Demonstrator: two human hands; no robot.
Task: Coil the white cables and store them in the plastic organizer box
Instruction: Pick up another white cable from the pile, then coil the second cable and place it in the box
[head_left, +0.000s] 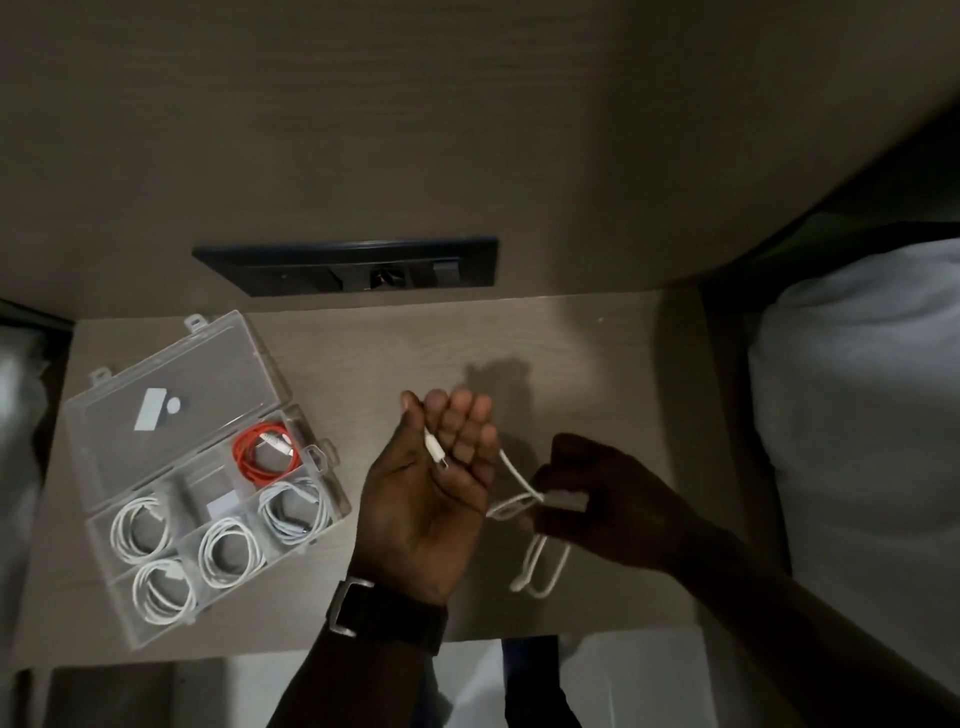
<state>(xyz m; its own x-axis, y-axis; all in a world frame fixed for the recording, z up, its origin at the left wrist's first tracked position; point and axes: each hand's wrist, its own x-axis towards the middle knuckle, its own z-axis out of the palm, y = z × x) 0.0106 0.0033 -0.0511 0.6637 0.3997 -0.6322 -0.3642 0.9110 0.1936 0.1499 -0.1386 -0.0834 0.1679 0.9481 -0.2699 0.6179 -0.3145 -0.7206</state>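
A white cable (519, 480) stretches between both hands over the middle of the table. My left hand (431, 493), palm up, pinches one plug end between thumb and fingers. My right hand (597, 499) grips the cable further along, and loops of it hang below that hand. The clear plastic organizer box (98, 540) lies open at the left, lid flipped back. Several coiled white cables (226, 553) fill its front compartments, and a coiled orange cable (265, 454) sits in a rear one.
The small wooden table (597, 364) ends just below my wrists. A dark socket panel (345, 265) is set in the wall behind. White bedding (857, 415) lies to the right, and more at the far left. A watch is on my left wrist.
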